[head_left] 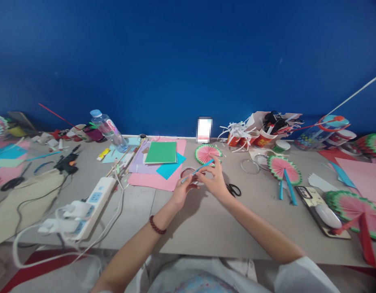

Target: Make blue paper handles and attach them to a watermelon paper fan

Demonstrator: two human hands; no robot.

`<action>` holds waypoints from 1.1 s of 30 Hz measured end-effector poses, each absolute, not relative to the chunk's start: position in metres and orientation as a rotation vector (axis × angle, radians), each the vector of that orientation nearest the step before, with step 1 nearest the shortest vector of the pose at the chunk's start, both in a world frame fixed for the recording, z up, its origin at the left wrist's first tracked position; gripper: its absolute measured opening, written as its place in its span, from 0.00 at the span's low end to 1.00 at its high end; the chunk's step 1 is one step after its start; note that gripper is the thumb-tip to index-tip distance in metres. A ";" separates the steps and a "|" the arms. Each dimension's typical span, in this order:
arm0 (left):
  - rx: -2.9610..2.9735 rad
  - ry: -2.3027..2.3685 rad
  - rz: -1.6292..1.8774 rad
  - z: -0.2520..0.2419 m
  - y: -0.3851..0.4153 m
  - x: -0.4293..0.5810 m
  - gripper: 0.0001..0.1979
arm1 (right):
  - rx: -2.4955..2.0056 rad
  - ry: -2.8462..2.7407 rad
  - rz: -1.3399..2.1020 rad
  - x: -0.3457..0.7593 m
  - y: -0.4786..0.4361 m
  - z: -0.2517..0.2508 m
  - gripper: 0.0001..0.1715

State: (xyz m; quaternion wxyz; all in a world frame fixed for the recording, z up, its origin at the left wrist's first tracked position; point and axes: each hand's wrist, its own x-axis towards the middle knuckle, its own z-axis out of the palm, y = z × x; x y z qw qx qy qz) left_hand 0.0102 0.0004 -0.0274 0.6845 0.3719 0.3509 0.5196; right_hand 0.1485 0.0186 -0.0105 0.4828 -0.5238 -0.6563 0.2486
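Observation:
Above the middle of the table, a narrow blue paper strip (203, 166) slants up to the right between my two hands. My left hand (183, 190) pinches its lower end, with the fingers closed. The upper part is gripped in the fingers of my right hand (214, 177). Just behind my hands lies a round pleated paper fan (207, 154), pink with a green edge. A ring-shaped roll of tape (188, 172) is partly covered by my left hand. Black-handled scissors (234, 189) lie beside my right wrist, their blades hidden.
Left of my hands are green paper (161, 152), pink sheets (151, 182), a bottle (110, 130), a power strip (94, 205) with cables and a glue gun (66, 162). To the right lie another fan (285, 169), a phone (312, 203) and cups (264, 139).

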 end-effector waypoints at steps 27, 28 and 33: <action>0.971 1.090 1.301 -0.026 -0.003 0.014 0.17 | -1.280 -1.617 0.448 0.145 0.013 -0.009 0.07; 0.954 1.087 1.299 -0.025 -0.002 0.014 0.17 | -1.262 -1.594 0.441 0.146 0.014 -0.008 0.06; 0.908 1.061 1.276 -0.022 -0.001 0.014 0.18 | -1.193 -1.552 0.569 0.157 0.024 -0.005 0.10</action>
